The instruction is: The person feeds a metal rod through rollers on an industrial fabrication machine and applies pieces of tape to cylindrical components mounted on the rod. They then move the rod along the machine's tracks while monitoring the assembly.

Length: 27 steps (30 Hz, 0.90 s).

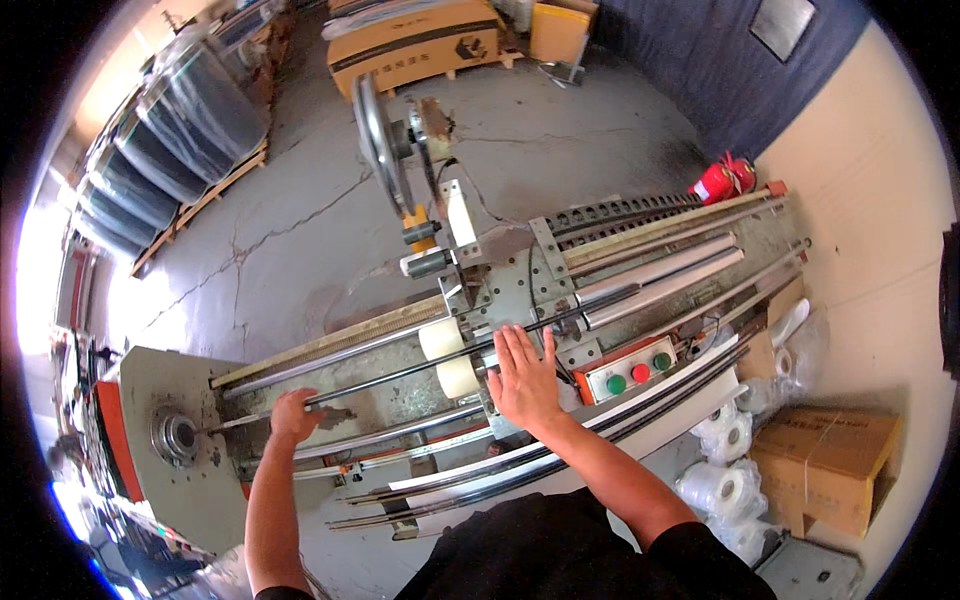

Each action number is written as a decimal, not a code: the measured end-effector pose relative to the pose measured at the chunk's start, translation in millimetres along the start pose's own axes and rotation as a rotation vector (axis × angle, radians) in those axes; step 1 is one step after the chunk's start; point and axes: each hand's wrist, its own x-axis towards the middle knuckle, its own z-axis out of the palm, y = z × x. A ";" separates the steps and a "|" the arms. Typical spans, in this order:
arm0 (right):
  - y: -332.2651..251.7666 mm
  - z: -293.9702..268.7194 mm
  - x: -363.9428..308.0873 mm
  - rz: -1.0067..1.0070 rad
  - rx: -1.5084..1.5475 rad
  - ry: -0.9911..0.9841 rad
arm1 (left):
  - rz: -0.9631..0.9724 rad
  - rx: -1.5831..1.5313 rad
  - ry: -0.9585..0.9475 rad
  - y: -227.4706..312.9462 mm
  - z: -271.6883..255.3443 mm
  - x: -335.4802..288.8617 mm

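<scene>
A long thin black rod runs slantwise over the bed of a long metal machine. Near the round chuck at the machine's left end, my left hand has its fingers closed round the rod. My right hand is open, fingers stretched and together with the thumb apart. Its palm faces down over the carriage, beside the rod; whether it touches the rod I cannot tell. Just left of it, a pair of cream-white rollers sits on the carriage.
A control box with green and red buttons lies right of my right hand. Several black rods rest on a white sheet close to me. Behind the carriage stands a large wheel. Wrapped rolls and a carton stand at the right.
</scene>
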 end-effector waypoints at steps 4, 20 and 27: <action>-1.0 -1.8 -0.1 0.021 0.004 -0.016 | -0.070 0.157 0.062 -72.8 -0.8 1.5; -2.3 1.1 -1.1 -0.009 -0.051 -0.007 | 0.191 0.092 -0.081 172.5 7.5 14.5; -3.5 2.0 -1.3 -0.024 -0.111 -0.043 | 0.370 0.100 0.050 259.0 27.5 10.9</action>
